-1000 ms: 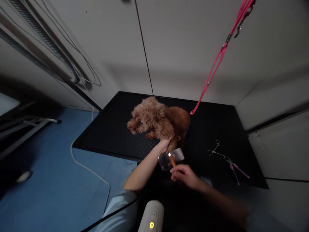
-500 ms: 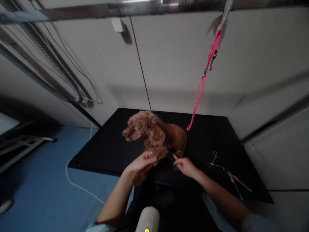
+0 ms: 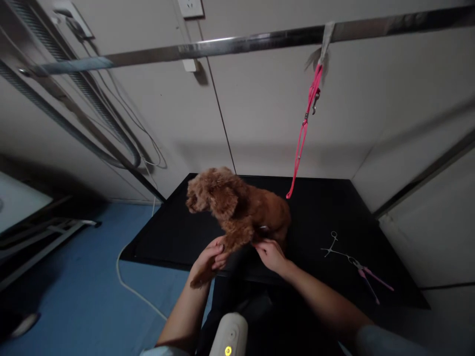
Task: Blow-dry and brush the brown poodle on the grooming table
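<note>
A curly brown dog [image 3: 260, 205] sits on the black grooming table [image 3: 319, 207], its head turned to the left. My left hand [image 3: 212, 254] is closed around its outstretched front leg, and the paw [image 3: 200, 280] hangs past my wrist. Close against the dog's underside, behind that leg, is my right hand [image 3: 270, 254], with its fingers closed. It grips a small brush, whose orange-brown handle showed earlier; fingers and fur now hide most of it. Only a pale edge of the brush [image 3: 264, 227] shows near the dog's flank.
Hemostats [image 3: 331, 246] and pink-handled pliers-like clippers [image 3: 365, 272] lie on the table's right side. A pink grooming loop [image 3: 306, 121] hangs from the metal bar [image 3: 252, 45]. A ridged hose [image 3: 92, 104] runs down the left wall. A white device [image 3: 230, 333] is at the bottom.
The dog's front leg has been drawn out further to the left and down in my left hand. My right hand has moved left, closer under the dog's body. The view has tilted up.
</note>
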`<move>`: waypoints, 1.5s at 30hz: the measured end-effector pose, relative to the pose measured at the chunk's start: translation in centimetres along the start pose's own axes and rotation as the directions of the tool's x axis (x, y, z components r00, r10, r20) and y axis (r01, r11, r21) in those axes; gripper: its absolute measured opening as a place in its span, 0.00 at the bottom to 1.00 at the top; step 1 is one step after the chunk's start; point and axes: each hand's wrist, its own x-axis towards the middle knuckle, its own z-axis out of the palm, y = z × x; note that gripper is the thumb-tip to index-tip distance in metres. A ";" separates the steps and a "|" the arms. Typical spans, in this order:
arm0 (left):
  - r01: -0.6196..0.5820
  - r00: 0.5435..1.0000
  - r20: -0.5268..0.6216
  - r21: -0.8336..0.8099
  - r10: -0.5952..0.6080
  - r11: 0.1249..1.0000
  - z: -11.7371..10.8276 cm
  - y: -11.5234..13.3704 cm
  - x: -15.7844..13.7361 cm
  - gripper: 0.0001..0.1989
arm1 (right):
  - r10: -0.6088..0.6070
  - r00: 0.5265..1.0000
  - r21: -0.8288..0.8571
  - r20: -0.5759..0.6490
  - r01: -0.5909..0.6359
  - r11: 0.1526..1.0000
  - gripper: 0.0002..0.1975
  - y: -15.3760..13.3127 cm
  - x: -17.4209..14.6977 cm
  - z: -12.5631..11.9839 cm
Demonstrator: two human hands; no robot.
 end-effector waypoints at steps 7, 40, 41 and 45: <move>-0.038 0.998 -0.028 0.500 0.060 0.865 4.2 -2.9 1.5 0.19 | 0.243 0.957 0.511 0.158 -0.289 0.809 0.29 1.4 -5.1 4.8; 0.112 0.993 0.005 -0.334 -0.117 0.936 16.9 10.9 2.3 0.14 | -0.284 0.940 -0.155 -0.186 0.258 0.954 0.16 -8.4 -3.1 -1.2; 0.078 0.996 -0.005 -0.323 -0.084 0.943 18.0 12.0 2.1 0.15 | -0.292 0.932 -0.130 -0.214 0.269 0.954 0.16 -8.6 -2.6 -1.4; -0.039 0.998 0.031 -0.383 0.055 0.923 21.3 14.6 1.8 0.13 | -0.242 0.946 -0.004 -0.217 0.247 0.969 0.14 -9.9 -1.9 -1.2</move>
